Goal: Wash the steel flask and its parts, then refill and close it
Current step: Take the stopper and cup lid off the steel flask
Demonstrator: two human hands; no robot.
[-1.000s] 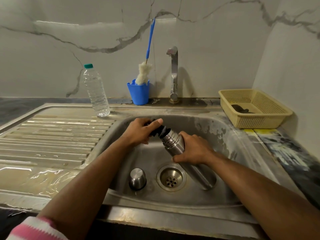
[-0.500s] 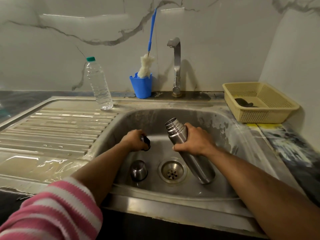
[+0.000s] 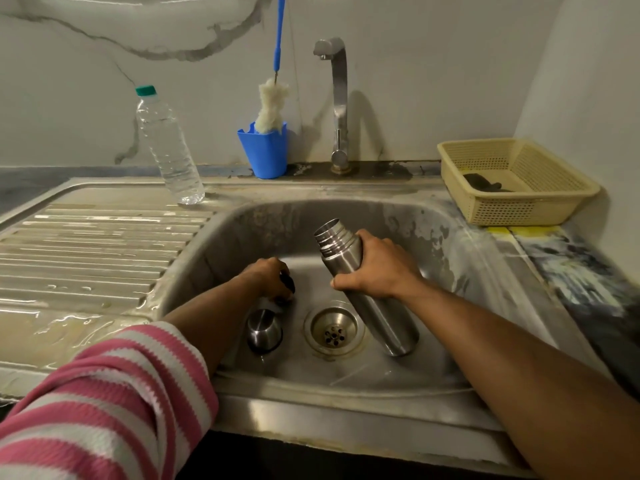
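- Nearest us, a pink-and-white striped sleeve [image 3: 104,403] covers our left forearm, which reaches down into the basin.
- Steel sink [image 3: 346,424]: its front rim is dull and stained, the basin walls are blotched, and a round drain [image 3: 334,330] sits in the floor.
- Steel cap [image 3: 264,331]: it stands mouth-down on the basin floor, just left of the drain.
- Left hand [image 3: 266,280]: low in the basin just above the cap, its fingers are curled round a small black stopper [image 3: 288,284], mostly hidden in the fist.
- Right hand [image 3: 375,266]: its fingers and thumb are wrapped round the upper body of the steel flask [image 3: 367,289].
- The flask leans with its base on the basin floor right of the drain, its threaded open neck up and tilted left.
- Ribbed draining board [image 3: 86,251] to the left, wet, with pooled water near its front.
- Clear plastic bottle [image 3: 168,147] with a green top, at the back of the board.
- Blue holder [image 3: 265,152] with a blue-handled bottle brush [image 3: 272,105], beside the steel tap [image 3: 337,98].
- Cream basket [image 3: 519,202] on the right counter, with a dark item inside.
- Veined marble wall [image 3: 86,64] behind.
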